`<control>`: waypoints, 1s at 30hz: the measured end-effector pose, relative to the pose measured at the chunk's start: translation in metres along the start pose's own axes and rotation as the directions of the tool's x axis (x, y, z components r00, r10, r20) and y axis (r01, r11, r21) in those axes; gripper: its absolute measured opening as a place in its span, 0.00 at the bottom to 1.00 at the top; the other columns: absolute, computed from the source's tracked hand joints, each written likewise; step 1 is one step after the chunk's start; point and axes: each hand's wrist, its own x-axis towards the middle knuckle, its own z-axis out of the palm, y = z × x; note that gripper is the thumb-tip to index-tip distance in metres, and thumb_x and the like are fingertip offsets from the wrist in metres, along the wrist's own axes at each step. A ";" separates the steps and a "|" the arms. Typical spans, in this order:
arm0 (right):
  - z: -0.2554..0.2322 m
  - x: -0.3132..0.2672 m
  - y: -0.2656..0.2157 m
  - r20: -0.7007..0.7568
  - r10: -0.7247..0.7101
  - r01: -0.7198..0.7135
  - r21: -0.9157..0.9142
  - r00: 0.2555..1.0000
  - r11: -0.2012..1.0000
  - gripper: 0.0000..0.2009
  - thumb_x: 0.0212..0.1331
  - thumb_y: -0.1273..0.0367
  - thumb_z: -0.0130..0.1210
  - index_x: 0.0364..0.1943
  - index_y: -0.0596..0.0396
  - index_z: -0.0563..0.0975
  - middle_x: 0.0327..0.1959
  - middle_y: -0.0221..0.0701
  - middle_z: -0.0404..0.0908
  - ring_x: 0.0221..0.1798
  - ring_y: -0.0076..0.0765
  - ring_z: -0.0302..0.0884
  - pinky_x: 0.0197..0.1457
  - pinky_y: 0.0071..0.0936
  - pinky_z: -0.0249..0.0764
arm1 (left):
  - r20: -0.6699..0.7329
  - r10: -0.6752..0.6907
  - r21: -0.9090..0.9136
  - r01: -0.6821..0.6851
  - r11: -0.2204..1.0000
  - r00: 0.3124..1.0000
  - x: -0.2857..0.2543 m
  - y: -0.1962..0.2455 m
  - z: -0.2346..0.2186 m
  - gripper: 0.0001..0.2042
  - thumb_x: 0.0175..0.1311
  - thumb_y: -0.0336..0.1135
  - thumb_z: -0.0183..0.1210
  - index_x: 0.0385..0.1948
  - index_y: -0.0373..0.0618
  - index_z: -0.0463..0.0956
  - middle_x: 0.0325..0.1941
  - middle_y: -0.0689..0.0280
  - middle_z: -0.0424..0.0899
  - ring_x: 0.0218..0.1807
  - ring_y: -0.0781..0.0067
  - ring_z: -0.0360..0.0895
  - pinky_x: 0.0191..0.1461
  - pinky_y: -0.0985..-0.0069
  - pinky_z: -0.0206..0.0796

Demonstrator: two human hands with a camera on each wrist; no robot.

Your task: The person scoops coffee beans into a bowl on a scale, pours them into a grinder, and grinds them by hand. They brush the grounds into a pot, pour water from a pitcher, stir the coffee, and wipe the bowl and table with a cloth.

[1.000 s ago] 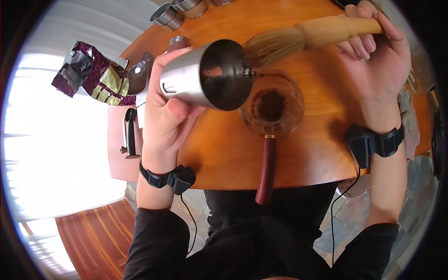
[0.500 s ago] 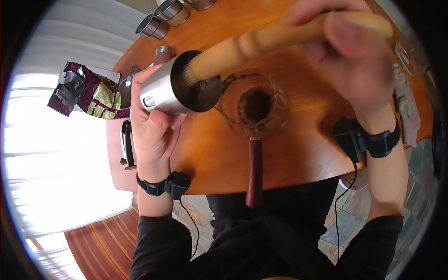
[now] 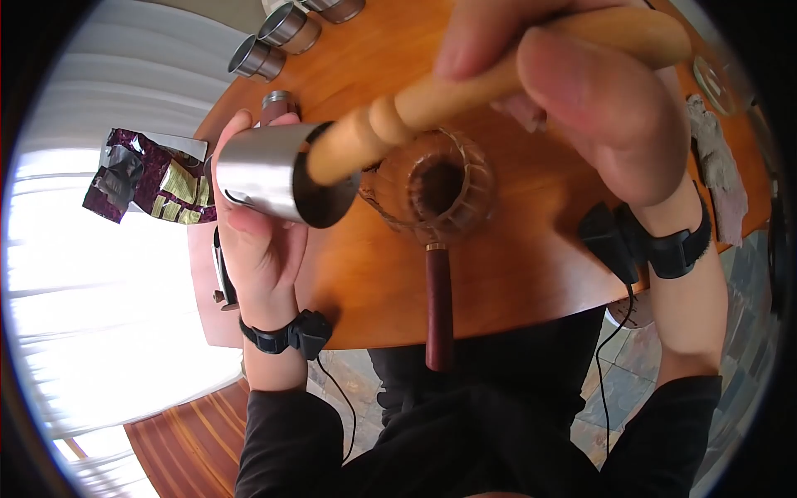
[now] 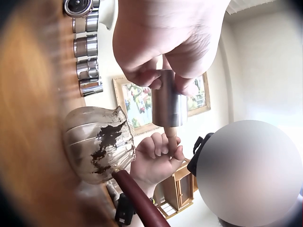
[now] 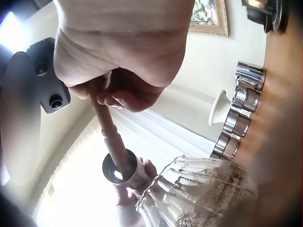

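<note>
My left hand (image 3: 257, 249) grips a brushed steel cup (image 3: 257, 170), tipped so that its mouth faces right. In my right hand (image 3: 614, 108) is a brush with a pale wooden handle (image 3: 432, 104), ringed near its lower end. Its bristles are hidden inside the cup, as the right wrist view also shows with the handle (image 5: 113, 139) running into the steel cup (image 5: 135, 172). Below and between the hands stands a ribbed glass pot (image 3: 475, 199) with dark grounds inside. Its dark red handle (image 3: 439, 311) points toward my body. Dark powder clings to the pot's wall (image 4: 111, 137).
A purple foil bag (image 3: 149, 178) lies at the left. Several steel-rimmed jars (image 3: 286, 29) line the table's far left edge, with a small capped jar (image 3: 278, 108) nearer. A grey cloth (image 3: 716, 170) hangs at the right edge of the wooden table (image 3: 519, 282).
The brush has gone from beside the cup's mouth to inside it, and my right hand has come left and closer to the camera. The cup has shifted left in view.
</note>
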 end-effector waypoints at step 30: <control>0.001 0.000 0.008 -0.043 0.042 -0.051 -0.224 0.998 0.973 0.07 0.57 0.73 0.58 0.39 0.57 0.82 0.37 0.30 0.82 0.41 0.24 0.78 0.43 0.21 0.72 | 0.063 0.065 -0.056 -0.061 0.997 0.996 0.002 -0.004 -0.007 0.38 0.49 0.42 0.74 0.63 0.55 0.60 0.66 0.58 0.66 0.69 0.60 0.62 0.72 0.60 0.55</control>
